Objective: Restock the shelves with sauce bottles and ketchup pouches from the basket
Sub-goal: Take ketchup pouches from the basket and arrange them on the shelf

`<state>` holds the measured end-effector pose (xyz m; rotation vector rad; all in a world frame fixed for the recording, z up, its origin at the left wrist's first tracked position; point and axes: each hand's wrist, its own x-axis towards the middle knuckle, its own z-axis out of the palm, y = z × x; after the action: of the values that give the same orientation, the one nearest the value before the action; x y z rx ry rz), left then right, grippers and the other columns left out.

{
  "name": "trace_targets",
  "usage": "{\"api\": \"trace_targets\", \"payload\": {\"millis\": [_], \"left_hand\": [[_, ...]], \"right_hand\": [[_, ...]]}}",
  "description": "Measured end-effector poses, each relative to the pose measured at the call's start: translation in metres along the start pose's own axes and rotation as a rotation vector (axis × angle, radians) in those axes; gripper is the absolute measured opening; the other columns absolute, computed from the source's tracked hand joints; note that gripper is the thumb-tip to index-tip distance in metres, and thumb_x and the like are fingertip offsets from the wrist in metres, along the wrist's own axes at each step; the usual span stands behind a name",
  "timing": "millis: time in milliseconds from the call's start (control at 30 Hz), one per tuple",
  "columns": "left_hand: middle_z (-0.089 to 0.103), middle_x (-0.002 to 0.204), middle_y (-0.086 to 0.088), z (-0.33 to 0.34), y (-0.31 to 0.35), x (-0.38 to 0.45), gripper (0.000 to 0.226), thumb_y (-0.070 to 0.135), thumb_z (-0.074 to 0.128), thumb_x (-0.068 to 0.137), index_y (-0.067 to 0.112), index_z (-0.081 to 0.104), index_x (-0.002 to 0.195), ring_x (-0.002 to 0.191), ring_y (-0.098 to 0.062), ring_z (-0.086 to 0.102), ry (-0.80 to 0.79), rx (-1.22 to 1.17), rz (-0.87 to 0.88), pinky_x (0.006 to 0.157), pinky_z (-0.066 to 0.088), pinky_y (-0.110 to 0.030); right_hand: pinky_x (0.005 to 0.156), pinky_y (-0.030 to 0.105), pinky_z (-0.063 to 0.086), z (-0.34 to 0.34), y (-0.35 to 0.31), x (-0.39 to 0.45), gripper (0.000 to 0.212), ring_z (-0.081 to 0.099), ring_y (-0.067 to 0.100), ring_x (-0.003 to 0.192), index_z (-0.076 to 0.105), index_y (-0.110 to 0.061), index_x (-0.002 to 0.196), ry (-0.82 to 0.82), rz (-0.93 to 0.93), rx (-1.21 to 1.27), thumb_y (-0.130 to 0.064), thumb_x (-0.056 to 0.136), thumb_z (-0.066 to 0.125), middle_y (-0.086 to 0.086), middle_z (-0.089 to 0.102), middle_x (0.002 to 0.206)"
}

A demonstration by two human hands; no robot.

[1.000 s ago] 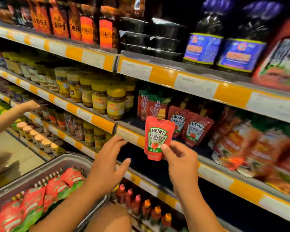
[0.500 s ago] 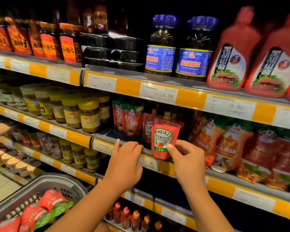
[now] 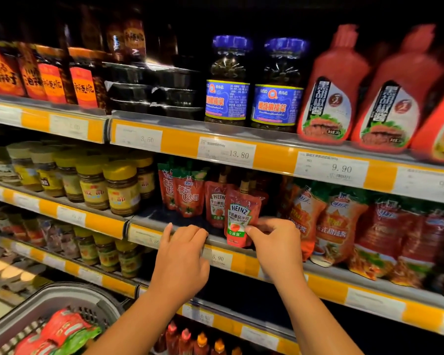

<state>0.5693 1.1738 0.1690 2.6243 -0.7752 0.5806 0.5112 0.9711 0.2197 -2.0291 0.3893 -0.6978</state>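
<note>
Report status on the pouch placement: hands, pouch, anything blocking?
Right hand pinching Heinz pouch at shelf edge. Left hand empty, fingers on the edge. Second Heinz pouch just behind-left; nothing blocking.

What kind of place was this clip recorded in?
Most likely a supermarket condiment aisle: tiered shelves with orange price strips, rows of sauce bottles, and a shopping basket of red pouches.

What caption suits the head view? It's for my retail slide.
Right hand sets a Heinz ketchup pouch on the shelf; left hand rests at its edge.
</note>
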Motion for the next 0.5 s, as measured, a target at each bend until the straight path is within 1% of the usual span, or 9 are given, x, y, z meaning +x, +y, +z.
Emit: {"api": "trace_targets", "payload": {"millis": [100, 167, 267, 333, 367, 433, 467, 500], "left_hand": [[0.047, 0.104, 0.02, -0.003, 0.002, 0.0, 0.032, 0.03, 0.057, 0.079, 0.034, 0.052, 0.11, 0.105, -0.01, 0.052, -0.008, -0.012, -0.01, 0.126, 0.021, -0.052], [0.047, 0.103, 0.019, -0.006, 0.004, 0.001, 0.029, 0.032, 0.052, 0.079, 0.033, 0.052, 0.109, 0.103, -0.011, 0.053, -0.011, -0.025, -0.015, 0.126, 0.021, -0.052], [0.048, 0.103, 0.019, -0.011, 0.006, 0.001, 0.027, 0.039, 0.047, 0.084, 0.033, 0.053, 0.11, 0.104, -0.01, 0.052, -0.042, -0.02, -0.025, 0.126, 0.019, -0.05], [0.051, 0.105, 0.02, -0.014, 0.006, 0.004, 0.029, 0.046, 0.046, 0.089, 0.033, 0.056, 0.113, 0.106, -0.008, 0.052, -0.054, -0.016, -0.029, 0.127, 0.018, -0.049], [0.052, 0.105, 0.02, -0.016, 0.007, 0.007, 0.031, 0.05, 0.044, 0.091, 0.033, 0.058, 0.114, 0.106, -0.007, 0.053, -0.058, -0.021, -0.033, 0.126, 0.019, -0.048], [0.057, 0.104, 0.019, -0.021, 0.008, 0.015, 0.036, 0.056, 0.042, 0.095, 0.033, 0.059, 0.117, 0.105, -0.008, 0.056, -0.058, -0.048, -0.05, 0.125, 0.024, -0.046], [0.06, 0.104, 0.018, -0.023, 0.009, 0.019, 0.037, 0.059, 0.044, 0.097, 0.032, 0.06, 0.118, 0.103, -0.009, 0.058, -0.045, -0.073, -0.066, 0.121, 0.032, -0.044], [0.061, 0.103, 0.016, -0.024, 0.011, 0.024, 0.038, 0.06, 0.048, 0.098, 0.03, 0.059, 0.119, 0.1, -0.011, 0.06, -0.024, -0.105, -0.087, 0.112, 0.041, -0.042]], "right_hand": [[0.067, 0.033, 0.06, 0.005, -0.001, 0.003, 0.014, 0.07, 0.004, 0.077, 0.082, -0.023, 0.095, -0.008, 0.033, -0.04, -0.034, 0.086, 0.081, -0.014, 0.076, 0.082], [0.065, 0.028, 0.057, 0.007, -0.002, 0.003, 0.012, 0.069, 0.003, 0.078, 0.082, -0.025, 0.095, 0.006, 0.034, -0.048, -0.034, 0.087, 0.081, -0.015, 0.076, 0.083], [0.057, 0.024, 0.053, 0.009, -0.004, 0.002, 0.007, 0.068, 0.003, 0.072, 0.08, -0.028, 0.085, 0.014, 0.037, -0.1, -0.035, 0.086, 0.08, -0.016, 0.073, 0.075], [0.052, 0.024, 0.05, 0.009, -0.005, 0.002, 0.012, 0.066, 0.004, 0.065, 0.076, -0.031, 0.075, 0.011, 0.044, -0.142, -0.036, 0.085, 0.08, -0.016, 0.071, 0.069], [0.052, 0.026, 0.051, 0.009, -0.006, 0.002, 0.014, 0.066, 0.004, 0.065, 0.075, -0.032, 0.073, 0.005, 0.046, -0.153, -0.036, 0.085, 0.08, -0.016, 0.07, 0.068], [0.061, 0.033, 0.058, 0.008, -0.007, 0.003, 0.009, 0.067, 0.003, 0.07, 0.077, -0.033, 0.077, -0.02, 0.045, -0.139, -0.035, 0.086, 0.079, -0.017, 0.072, 0.072], [0.066, 0.035, 0.06, 0.008, -0.009, 0.003, 0.005, 0.067, 0.002, 0.073, 0.078, -0.033, 0.082, -0.033, 0.04, -0.132, -0.035, 0.086, 0.079, -0.018, 0.073, 0.075], [0.069, 0.036, 0.061, 0.008, -0.01, 0.003, 0.003, 0.068, 0.003, 0.076, 0.079, -0.033, 0.085, -0.044, 0.035, -0.134, -0.035, 0.087, 0.078, -0.018, 0.074, 0.078]]}}
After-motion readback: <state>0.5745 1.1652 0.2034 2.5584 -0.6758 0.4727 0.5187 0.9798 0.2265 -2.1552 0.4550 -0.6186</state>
